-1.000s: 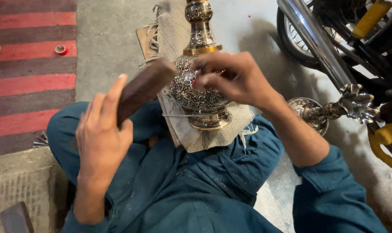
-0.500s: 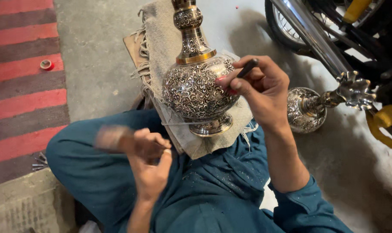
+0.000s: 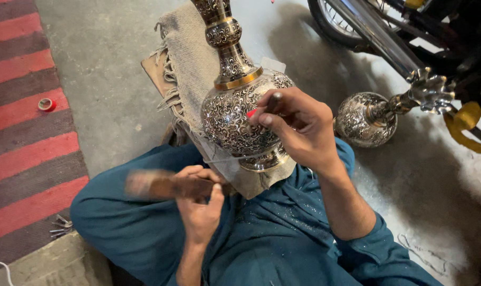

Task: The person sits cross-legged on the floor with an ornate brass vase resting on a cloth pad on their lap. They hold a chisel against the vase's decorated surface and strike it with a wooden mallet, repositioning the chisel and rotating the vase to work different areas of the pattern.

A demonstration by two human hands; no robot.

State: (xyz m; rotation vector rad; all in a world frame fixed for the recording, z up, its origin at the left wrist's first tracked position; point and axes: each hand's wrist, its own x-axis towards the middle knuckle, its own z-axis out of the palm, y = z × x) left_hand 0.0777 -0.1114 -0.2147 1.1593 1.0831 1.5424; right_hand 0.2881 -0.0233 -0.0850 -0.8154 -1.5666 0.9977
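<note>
The right hand (image 3: 298, 127) pinches a thin dark tool (image 3: 272, 100) with its tip against the side of an engraved silver vase (image 3: 235, 114), which stands on a burlap cloth (image 3: 190, 53) just beyond the hand. The left hand (image 3: 198, 198), nearer the body and below the vase, grips a blurred wooden mallet (image 3: 155, 184). A second metal vase (image 3: 365, 119) lies right of the right hand, near a motorcycle wheel (image 3: 335, 21).

Two engraved metal vases are in view: one large vase (image 3: 240, 106) on one burlap cloth (image 3: 190, 63), and one smaller vase (image 3: 365, 119) lying on the floor. There is one wooden mallet (image 3: 161, 184), one slim punch (image 3: 269, 103), one red tape roll (image 3: 47, 104) and one motorcycle (image 3: 388, 32).
</note>
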